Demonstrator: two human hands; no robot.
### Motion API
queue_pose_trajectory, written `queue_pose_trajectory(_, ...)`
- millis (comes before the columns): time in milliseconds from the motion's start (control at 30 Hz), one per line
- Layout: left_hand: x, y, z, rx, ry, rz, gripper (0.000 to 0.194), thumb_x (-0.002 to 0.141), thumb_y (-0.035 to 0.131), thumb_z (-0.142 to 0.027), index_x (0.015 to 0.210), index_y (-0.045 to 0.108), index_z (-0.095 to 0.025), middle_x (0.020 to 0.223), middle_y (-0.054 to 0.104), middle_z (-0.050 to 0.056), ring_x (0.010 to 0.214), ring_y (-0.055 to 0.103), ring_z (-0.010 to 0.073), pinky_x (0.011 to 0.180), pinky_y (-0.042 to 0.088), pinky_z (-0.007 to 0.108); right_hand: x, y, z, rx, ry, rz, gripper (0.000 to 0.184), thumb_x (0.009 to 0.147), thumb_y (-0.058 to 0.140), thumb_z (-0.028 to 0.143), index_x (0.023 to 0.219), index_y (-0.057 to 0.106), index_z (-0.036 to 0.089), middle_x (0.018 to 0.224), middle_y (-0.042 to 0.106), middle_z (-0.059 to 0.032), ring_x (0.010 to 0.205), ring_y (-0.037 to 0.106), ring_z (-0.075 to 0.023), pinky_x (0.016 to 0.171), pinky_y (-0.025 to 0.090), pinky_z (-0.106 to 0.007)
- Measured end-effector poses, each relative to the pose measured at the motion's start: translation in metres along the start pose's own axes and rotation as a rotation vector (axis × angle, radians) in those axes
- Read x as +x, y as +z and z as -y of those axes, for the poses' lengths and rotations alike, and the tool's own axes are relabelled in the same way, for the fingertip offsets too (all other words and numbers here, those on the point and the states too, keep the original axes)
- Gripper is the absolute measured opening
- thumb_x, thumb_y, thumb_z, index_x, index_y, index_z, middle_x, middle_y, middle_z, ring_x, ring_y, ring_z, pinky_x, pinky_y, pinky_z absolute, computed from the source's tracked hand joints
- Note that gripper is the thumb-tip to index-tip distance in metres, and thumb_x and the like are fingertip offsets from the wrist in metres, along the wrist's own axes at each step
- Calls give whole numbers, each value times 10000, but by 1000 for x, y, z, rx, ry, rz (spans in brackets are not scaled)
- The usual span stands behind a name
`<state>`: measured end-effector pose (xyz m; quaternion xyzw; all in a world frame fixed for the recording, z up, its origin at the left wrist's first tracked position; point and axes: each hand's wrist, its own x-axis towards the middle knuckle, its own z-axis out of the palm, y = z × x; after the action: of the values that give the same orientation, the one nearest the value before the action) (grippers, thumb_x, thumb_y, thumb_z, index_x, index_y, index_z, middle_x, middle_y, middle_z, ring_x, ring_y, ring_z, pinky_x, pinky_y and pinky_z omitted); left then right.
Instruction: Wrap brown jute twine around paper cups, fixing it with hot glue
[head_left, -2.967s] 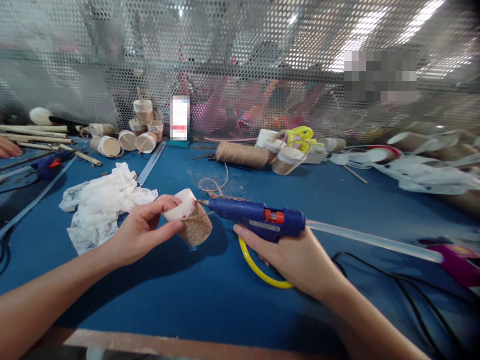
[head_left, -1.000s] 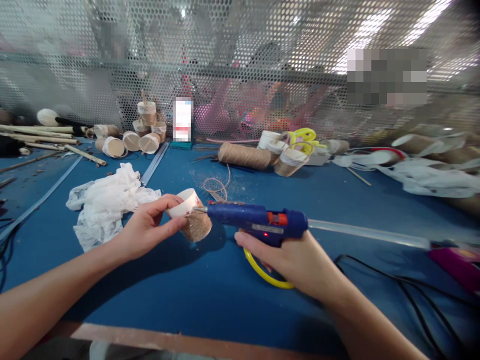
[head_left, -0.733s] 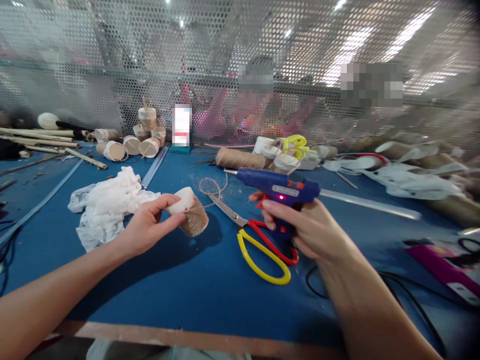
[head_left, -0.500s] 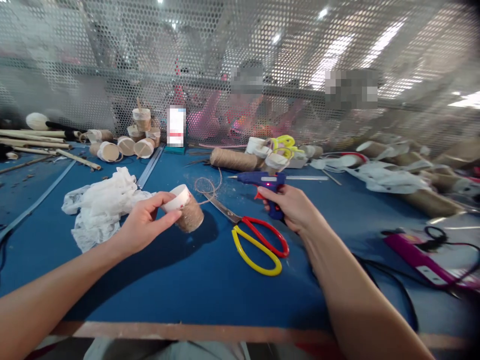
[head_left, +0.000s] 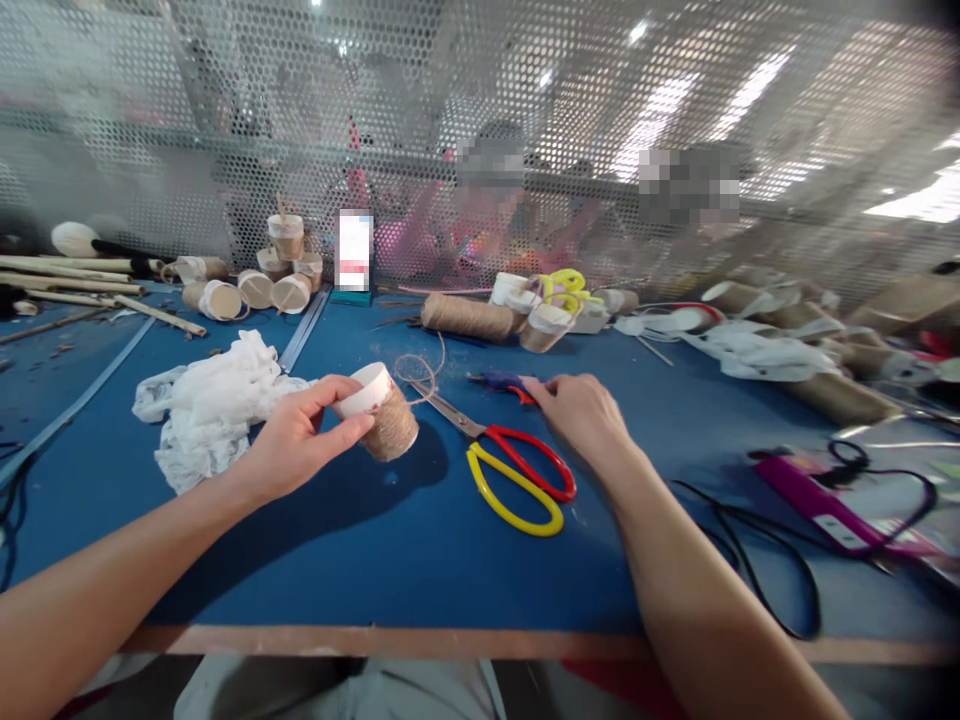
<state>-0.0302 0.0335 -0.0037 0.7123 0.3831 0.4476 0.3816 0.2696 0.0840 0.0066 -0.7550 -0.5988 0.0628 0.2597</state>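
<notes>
My left hand [head_left: 307, 435] pinches the white rim of a small paper cup [head_left: 391, 425], its lower part wound with brown twine. The cup is tilted above the table, and a loose loop of twine [head_left: 420, 375] trails from it. On the right, my right hand [head_left: 589, 410] is closed over a blue glue gun [head_left: 499, 381] with a red trigger, low at the table surface. The hand hides the gun's handle and most of its body. Between both hands lie scissors [head_left: 517, 480] with one red and one yellow handle, blades partly spread.
Crumpled white fabric [head_left: 214, 400] lies left of the cup. Finished-looking twine cups [head_left: 285, 280] are stacked behind, near a lit phone [head_left: 354, 250]. A twine spool [head_left: 465, 317] stands farther back. At right are a purple power strip [head_left: 810, 500] and black cable [head_left: 806, 590].
My right hand has lowered the glue gun to the table, turning it onto its side. The cup in my left hand has shifted slightly right.
</notes>
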Motion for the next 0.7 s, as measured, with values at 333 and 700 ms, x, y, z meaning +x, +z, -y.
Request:
queue_pose_trajectory(333, 1, 2, -2, -37, -66, 148, 132, 755, 544, -232, 799, 595, -119, 783, 574, 40, 715, 523, 142, 653, 426, 246, -64, 5, 73, 275, -892, 163, 157, 738, 645, 283, 841, 579, 184, 886, 623, -67, 927, 540, -204, 830, 431, -365)
queue_pose_trajectory(700, -3, 6, -5, -88, -149, 303, 102, 766, 543, -230, 774, 576, -133, 836, 579, 56, 798, 534, 174, 721, 428, 276, -77, 4, 64, 425, -795, 297, 105, 829, 512, 170, 728, 541, 170, 730, 559, -9, 685, 511, -99, 640, 412, -221)
